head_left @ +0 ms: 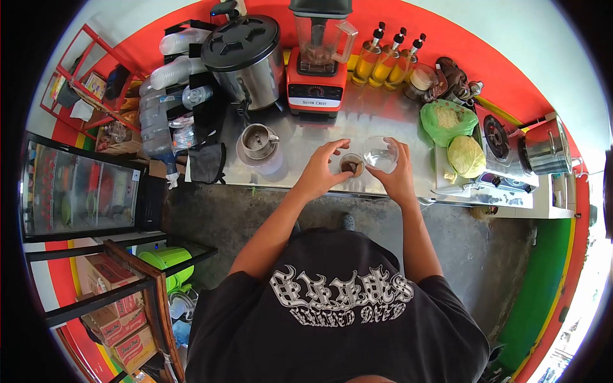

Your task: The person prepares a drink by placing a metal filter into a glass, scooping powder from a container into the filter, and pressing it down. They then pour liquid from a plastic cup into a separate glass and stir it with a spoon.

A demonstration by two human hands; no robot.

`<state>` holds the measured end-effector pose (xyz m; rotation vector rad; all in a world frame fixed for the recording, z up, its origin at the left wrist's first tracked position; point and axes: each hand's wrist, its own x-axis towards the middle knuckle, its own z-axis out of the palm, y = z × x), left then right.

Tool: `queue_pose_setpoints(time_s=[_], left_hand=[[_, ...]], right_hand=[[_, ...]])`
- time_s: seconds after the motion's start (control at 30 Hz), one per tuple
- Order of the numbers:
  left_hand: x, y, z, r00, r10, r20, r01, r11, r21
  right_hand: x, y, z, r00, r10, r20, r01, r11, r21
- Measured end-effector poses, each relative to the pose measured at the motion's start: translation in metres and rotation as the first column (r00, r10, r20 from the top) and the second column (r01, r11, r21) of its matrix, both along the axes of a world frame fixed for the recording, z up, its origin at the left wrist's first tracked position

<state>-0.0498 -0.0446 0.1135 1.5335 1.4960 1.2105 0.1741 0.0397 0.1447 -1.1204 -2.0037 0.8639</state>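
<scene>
A small clear cup with dark brown contents [352,165] is at the front of the steel counter. My left hand [319,167] curves beside it, with fingers spread and the thumb tip over its near rim. Just to the right, a clear empty-looking plastic cup [380,157] is tilted between the thumb and fingers of my right hand [399,175]. The two cups are side by side, close together.
Behind stand a red blender [317,86], a steel urn [249,70] and several oil pump bottles [385,64]. A metal mug [258,142] sits on a white container to the left. Cabbage [467,156], a green bag [447,121] and a stove [498,140] with a pot [548,148] are right.
</scene>
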Motion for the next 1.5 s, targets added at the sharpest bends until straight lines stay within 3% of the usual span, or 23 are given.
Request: queue_pose_setpoints(time_s=[0.1,0.23,0.33,0.4,0.5,0.73,0.8,1.03,1.13,1.23,1.3,1.33,1.4,1.43,1.47,1.5], left_hand=[[-0.007,-0.004,0.0,1.0,-0.003,0.028,0.004,1.0,-0.031],[-0.023,-0.019,-0.031,0.991,0.121,0.058,-0.113,0.986,-0.126],[-0.043,-0.041,-0.046,0.977,0.192,0.09,-0.174,0.969,-0.174],[-0.061,-0.053,-0.053,0.977,0.198,0.084,-0.179,0.966,-0.188],[-0.084,-0.074,-0.062,0.962,0.258,0.087,-0.231,0.943,-0.241],[-0.096,-0.1,-0.065,0.945,0.3,0.128,-0.265,0.935,-0.236],[-0.094,-0.105,-0.066,0.934,0.325,0.148,-0.284,0.927,-0.243],[-0.089,-0.11,-0.07,0.927,0.35,0.136,-0.312,0.92,-0.237],[-0.084,-0.106,-0.074,0.935,0.332,0.128,-0.29,0.919,-0.267],[-0.079,-0.1,-0.078,0.946,0.294,0.136,-0.243,0.921,-0.303],[-0.076,-0.09,-0.083,0.953,0.259,0.157,-0.199,0.926,-0.32],[-0.075,-0.086,-0.086,0.958,0.235,0.162,-0.17,0.926,-0.337],[-0.069,-0.077,-0.094,0.96,0.201,0.194,-0.123,0.928,-0.351],[-0.067,-0.072,-0.096,0.966,0.169,0.198,-0.091,0.931,-0.354],[-0.063,-0.067,-0.099,0.969,0.143,0.199,-0.064,0.932,-0.356],[-0.059,-0.06,-0.093,0.975,0.108,0.194,-0.027,0.924,-0.381]], right_hand=[[-0.016,-0.002,0.015,0.999,0.045,-0.027,-0.045,0.999,0.009],[-0.047,0.003,0.007,0.995,0.094,-0.024,-0.094,0.996,0.009],[-0.081,0.001,-0.003,0.99,0.12,-0.067,-0.125,0.989,-0.077],[-0.104,0.001,-0.017,0.98,0.137,-0.143,-0.173,0.946,-0.275],[-0.135,0.004,-0.058,0.945,0.196,-0.262,-0.269,0.921,-0.282],[-0.193,-0.002,-0.115,0.962,0.187,-0.197,-0.243,0.915,-0.322],[-0.203,-0.002,-0.128,0.964,0.131,-0.231,-0.215,0.893,-0.394],[-0.213,0.007,-0.16,0.937,0.123,-0.327,-0.247,0.895,-0.371],[-0.209,0.008,-0.152,0.944,0.143,-0.296,-0.25,0.896,-0.367],[-0.205,0.005,-0.145,0.954,0.103,-0.283,-0.234,0.843,-0.484],[-0.198,0.007,-0.142,0.993,0.115,0.026,-0.081,0.822,-0.564],[-0.193,0.008,-0.131,0.995,0.096,0.04,-0.057,0.828,-0.558],[-0.176,0.008,-0.104,0.949,0.217,0.231,-0.072,0.858,-0.509],[-0.165,0.006,-0.094,0.939,0.225,0.261,-0.105,0.908,-0.406],[-0.149,0.006,-0.082,0.934,0.222,0.281,-0.095,0.91,-0.405],[-0.134,0.007,-0.068,0.961,0.23,0.153,-0.164,0.921,-0.353]])
